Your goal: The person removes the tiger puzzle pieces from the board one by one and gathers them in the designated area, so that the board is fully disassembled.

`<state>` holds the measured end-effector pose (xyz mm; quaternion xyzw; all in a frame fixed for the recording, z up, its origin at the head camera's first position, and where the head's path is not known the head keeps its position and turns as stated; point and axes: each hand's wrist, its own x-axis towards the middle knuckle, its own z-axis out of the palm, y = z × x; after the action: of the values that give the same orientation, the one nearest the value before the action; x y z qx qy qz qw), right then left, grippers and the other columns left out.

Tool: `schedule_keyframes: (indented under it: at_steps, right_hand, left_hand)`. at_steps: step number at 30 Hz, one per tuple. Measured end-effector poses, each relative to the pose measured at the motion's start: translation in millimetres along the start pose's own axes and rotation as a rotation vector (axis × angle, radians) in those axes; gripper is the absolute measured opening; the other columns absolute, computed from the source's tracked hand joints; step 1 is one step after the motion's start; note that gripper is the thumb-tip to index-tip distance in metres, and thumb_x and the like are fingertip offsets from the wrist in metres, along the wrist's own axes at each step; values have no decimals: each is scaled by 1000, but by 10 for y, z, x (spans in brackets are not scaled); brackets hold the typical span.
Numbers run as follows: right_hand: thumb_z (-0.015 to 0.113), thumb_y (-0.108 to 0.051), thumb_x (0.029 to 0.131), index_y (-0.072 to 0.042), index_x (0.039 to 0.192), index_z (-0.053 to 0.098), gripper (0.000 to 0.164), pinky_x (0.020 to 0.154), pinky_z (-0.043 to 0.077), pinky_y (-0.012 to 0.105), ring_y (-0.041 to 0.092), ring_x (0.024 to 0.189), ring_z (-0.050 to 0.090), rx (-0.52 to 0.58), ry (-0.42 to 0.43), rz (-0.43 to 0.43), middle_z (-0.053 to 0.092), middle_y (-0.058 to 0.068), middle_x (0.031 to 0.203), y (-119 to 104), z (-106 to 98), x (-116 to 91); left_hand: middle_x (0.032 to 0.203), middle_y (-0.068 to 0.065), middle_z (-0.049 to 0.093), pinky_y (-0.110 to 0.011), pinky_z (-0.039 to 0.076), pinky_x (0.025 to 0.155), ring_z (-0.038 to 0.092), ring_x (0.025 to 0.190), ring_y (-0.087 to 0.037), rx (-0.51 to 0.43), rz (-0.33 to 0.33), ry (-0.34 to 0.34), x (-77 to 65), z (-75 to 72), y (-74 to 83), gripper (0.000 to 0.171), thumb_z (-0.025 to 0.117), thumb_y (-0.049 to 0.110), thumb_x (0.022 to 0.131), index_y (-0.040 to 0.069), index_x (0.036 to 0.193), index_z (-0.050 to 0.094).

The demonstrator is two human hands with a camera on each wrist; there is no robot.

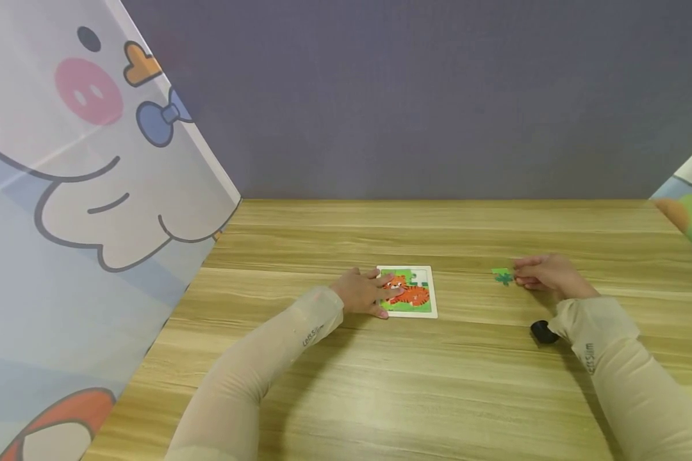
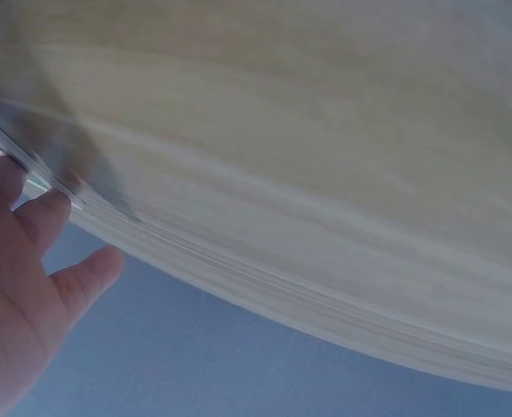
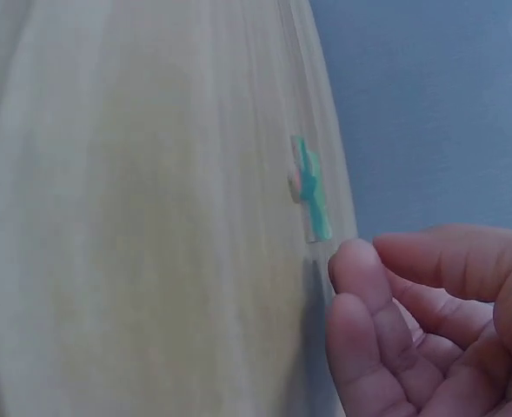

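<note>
One tiger puzzle [image 1: 418, 296] in a white frame [image 1: 434, 302] is lying on the counter [image 1: 415, 390], its upper right showing a gap; the left hand [image 1: 362, 293], fingers spread, is resting across its left side; the right hand [image 1: 553, 275], fingers loosely bent, is hovering just beside a green piece [image 1: 503, 278]; a black object [image 1: 543, 331] is showing at the right cuff [image 1: 600, 320]

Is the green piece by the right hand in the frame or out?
Out: the green piece lies on the table, apart from the puzzle frame.

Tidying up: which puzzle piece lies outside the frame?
The green puzzle piece beside the right hand; the tiger puzzle's other visible pieces sit inside the white frame.
</note>
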<state>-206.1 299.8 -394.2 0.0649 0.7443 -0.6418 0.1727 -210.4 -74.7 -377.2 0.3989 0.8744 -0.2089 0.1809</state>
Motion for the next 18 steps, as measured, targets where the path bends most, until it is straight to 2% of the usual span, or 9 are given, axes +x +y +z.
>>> schedule_keyframes:
  at_steps: [1,3,4,8,11,14,18]
  right_hand:
    - [57,0,93,-23,85,68,27,62,54,19,4,63,66,-12,7,-3,70,-8,72,-5,-1,-4]
    - [57,-4,93,-11,98,68,14,62,54,19,4,64,66,-57,21,-8,69,-8,72,-28,9,-22]
    - [57,-5,94,-3,105,67,15,63,54,20,4,64,65,-80,28,-10,69,-8,72,-40,19,-28]
    - [56,-12,95,21,130,42,50,66,54,20,1,68,64,-221,29,-20,68,-11,77,-92,90,-31]
    - [58,-14,95,21,134,37,57,68,54,21,1,71,63,-318,-7,-31,69,-7,86,-132,169,-11]
    - [60,-16,94,20,133,40,57,69,55,23,2,73,63,-406,-42,-51,70,0,93,-175,263,15]
    - [61,-16,93,20,129,46,53,68,54,24,5,73,62,-489,-63,-88,70,3,89,-212,393,53]
  left_hand:
    - [160,5,4,-49,26,111,12,145,-21,1,0,-1,1,-2,2,71,30,64,92,39,153,7]
    - [160,5,4,-49,26,111,12,145,-21,1,2,-4,10,-3,4,71,30,64,92,39,153,6]
    - [160,5,4,-49,26,111,12,145,-21,3,2,-7,13,-4,4,71,29,64,92,39,153,5]
    - [160,6,3,-49,24,112,11,145,-21,4,-4,-20,26,-2,-2,71,28,65,91,39,153,3]
    - [160,6,2,-49,23,112,10,146,-21,-5,-9,-27,30,4,-7,72,28,65,91,39,153,3]
    - [160,6,2,-50,23,112,10,146,-21,-24,-10,-29,30,11,-15,71,30,64,92,39,153,3]
    - [160,6,2,-50,23,112,10,145,-21,-41,-9,-24,32,18,-22,71,31,64,92,39,153,4]
